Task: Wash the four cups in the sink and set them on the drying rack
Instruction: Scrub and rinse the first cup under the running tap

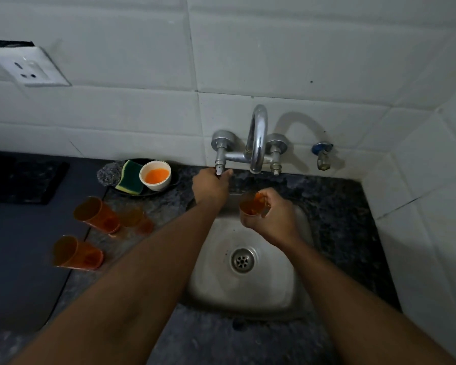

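Note:
My right hand [270, 219] grips an orange translucent cup [251, 205] above the steel sink [213, 283], just below the tap spout [258, 143]. My left hand [211, 185] holds the left tap handle [219, 168] from below, its fingers curled round it. Three more orange cups stand on the counter to the left: one [96, 216] at the edge of a dark mat, a paler one [136, 219] beside it, and one [74, 252] nearer me. No water is seen running.
A dark dish [169, 184] behind the cups holds a green-yellow sponge [131, 177] and a white bowl [155, 175] of orange liquid. A dark mat [19, 272] covers the left counter. White tiled walls rise behind and at the right, with a wall socket [27, 65] and a small blue valve [321, 154].

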Available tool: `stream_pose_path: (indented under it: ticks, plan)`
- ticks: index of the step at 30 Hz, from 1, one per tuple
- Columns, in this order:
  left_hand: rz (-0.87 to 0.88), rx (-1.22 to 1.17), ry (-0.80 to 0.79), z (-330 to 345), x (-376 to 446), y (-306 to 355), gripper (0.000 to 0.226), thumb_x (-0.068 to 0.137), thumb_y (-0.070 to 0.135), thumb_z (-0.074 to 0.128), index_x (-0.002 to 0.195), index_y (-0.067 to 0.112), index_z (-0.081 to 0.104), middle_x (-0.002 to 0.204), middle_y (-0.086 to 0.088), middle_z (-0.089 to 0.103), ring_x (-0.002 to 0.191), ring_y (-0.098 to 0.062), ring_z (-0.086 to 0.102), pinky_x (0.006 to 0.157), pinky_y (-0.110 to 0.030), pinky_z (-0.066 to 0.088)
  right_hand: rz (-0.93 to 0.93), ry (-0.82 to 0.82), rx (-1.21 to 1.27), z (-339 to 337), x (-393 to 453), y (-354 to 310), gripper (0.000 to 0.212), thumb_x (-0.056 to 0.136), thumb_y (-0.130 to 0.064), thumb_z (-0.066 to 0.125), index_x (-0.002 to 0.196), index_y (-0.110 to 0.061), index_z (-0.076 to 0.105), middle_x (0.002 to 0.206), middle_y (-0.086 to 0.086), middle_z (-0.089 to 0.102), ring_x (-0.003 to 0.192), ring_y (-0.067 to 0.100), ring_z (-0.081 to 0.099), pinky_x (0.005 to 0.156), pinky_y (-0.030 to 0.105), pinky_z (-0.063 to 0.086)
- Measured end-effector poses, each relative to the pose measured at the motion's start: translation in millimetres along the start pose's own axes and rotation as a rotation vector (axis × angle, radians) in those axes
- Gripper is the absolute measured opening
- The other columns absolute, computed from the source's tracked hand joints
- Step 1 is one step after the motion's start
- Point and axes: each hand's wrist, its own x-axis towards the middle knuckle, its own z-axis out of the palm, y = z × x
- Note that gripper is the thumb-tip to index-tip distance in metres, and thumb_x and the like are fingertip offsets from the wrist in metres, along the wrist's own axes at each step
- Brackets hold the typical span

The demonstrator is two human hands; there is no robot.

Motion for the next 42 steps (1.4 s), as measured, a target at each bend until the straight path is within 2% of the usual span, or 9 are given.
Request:
stream_pose_path:
  ticks: [2, 6, 10, 14, 18, 24, 36, 40, 42]
  plan:
    - [0.036, 0.006, -0.026, -1.4, 0.3, -5.2, 0.036, 0.098, 0.046, 0.070, 0.081, 0.014, 0.069, 0.077, -0.005, 0.068, 0.077, -0.023, 0.066, 0.068, -0.030, 0.041, -0.004, -0.009, 0.000, 2.1, 1.0, 1.7, 0.051, 0.066, -0.036, 0.095, 0.105, -0.033, 0.063, 0.092, -0.012, 0.073, 0.083, 0.001, 0.069, 0.079, 0.035, 0.062]
    - [0.069, -0.013, -0.077, -5.2, 3.4, -18.8, 0.037, 0.099, 0.047, 0.068, 0.087, 0.012, 0.071, 0.079, -0.004, 0.072, 0.077, -0.020, 0.069, 0.071, -0.035, 0.054, 0.009, -0.021, 0.001, 6.5, -0.2, 2.2, 0.052, 0.066, -0.034, 0.095, 0.106, -0.032, 0.062, 0.094, -0.011, 0.073, 0.086, 0.004, 0.070, 0.081, 0.038, 0.062]
    - [0.084, -0.011, -0.096, -6.0, 5.0, -22.6, 0.038, 0.100, 0.045, 0.067, 0.087, 0.009, 0.072, 0.081, -0.008, 0.074, 0.077, -0.023, 0.071, 0.070, -0.036, 0.056, 0.019, -0.026, 0.006, 10.9, -3.8, 0.0, 0.051, 0.067, -0.031, 0.096, 0.105, -0.031, 0.062, 0.093, -0.011, 0.072, 0.084, 0.003, 0.069, 0.080, 0.036, 0.062]
    - [0.104, 0.034, -0.126, -8.5, 7.7, -20.2, 0.042, 0.102, 0.044, 0.065, 0.087, 0.006, 0.075, 0.081, -0.010, 0.075, 0.077, -0.023, 0.072, 0.065, -0.030, 0.049, 0.025, -0.014, 0.017, 13.3, -5.1, -1.8, 0.052, 0.066, -0.031, 0.096, 0.105, -0.031, 0.062, 0.094, -0.011, 0.072, 0.084, 0.002, 0.068, 0.079, 0.035, 0.061]
    - [0.116, 0.022, -0.149, -9.0, 9.4, -20.8, 0.040, 0.103, 0.041, 0.064, 0.088, 0.005, 0.074, 0.082, -0.012, 0.075, 0.080, -0.025, 0.073, 0.076, -0.038, 0.057, 0.026, -0.009, 0.027, 13.6, -4.5, -4.4, 0.051, 0.067, -0.030, 0.096, 0.105, -0.031, 0.062, 0.095, -0.011, 0.071, 0.085, 0.002, 0.068, 0.079, 0.034, 0.061]
    - [0.112, -0.016, -0.158, -9.2, 12.3, -22.0, 0.039, 0.102, 0.039, 0.066, 0.085, 0.004, 0.075, 0.081, -0.013, 0.076, 0.079, -0.027, 0.075, 0.083, -0.046, 0.061, 0.018, -0.010, 0.034, 13.5, -5.1, -5.1, 0.052, 0.069, -0.032, 0.095, 0.108, -0.031, 0.062, 0.097, -0.011, 0.072, 0.087, 0.002, 0.068, 0.081, 0.033, 0.061]
    - [0.049, -0.064, -0.205, -9.0, 11.3, -28.3, 0.034, 0.101, 0.043, 0.065, 0.089, 0.013, 0.073, 0.085, -0.010, 0.076, 0.084, -0.028, 0.075, 0.086, -0.049, 0.062, 0.023, -0.023, 0.063, 14.0, -8.5, -5.2, 0.053, 0.067, -0.032, 0.096, 0.108, -0.031, 0.063, 0.098, -0.010, 0.072, 0.088, 0.004, 0.069, 0.081, 0.033, 0.060]
    - [-0.020, 0.000, -0.395, -9.8, -4.8, -39.1, 0.006, 0.085, 0.020, 0.071, 0.090, 0.017, 0.071, 0.095, -0.012, 0.077, 0.092, -0.031, 0.075, 0.089, -0.047, 0.063, 0.055, 0.001, 0.129, 16.6, -5.8, -7.0, 0.058, 0.063, -0.026, 0.098, 0.109, -0.031, 0.064, 0.098, -0.012, 0.073, 0.090, 0.003, 0.069, 0.077, 0.024, 0.056]
    - [0.057, -0.055, -0.628, -12.0, -21.4, -45.4, 0.040, 0.071, 0.005, 0.075, 0.110, 0.015, 0.072, 0.106, -0.012, 0.077, 0.100, -0.030, 0.075, 0.085, -0.036, 0.062, 0.079, -0.025, 0.229, 17.8, -3.5, -8.1, 0.059, 0.066, -0.018, 0.097, 0.114, -0.026, 0.064, 0.102, -0.012, 0.073, 0.094, 0.002, 0.068, 0.077, 0.019, 0.052]
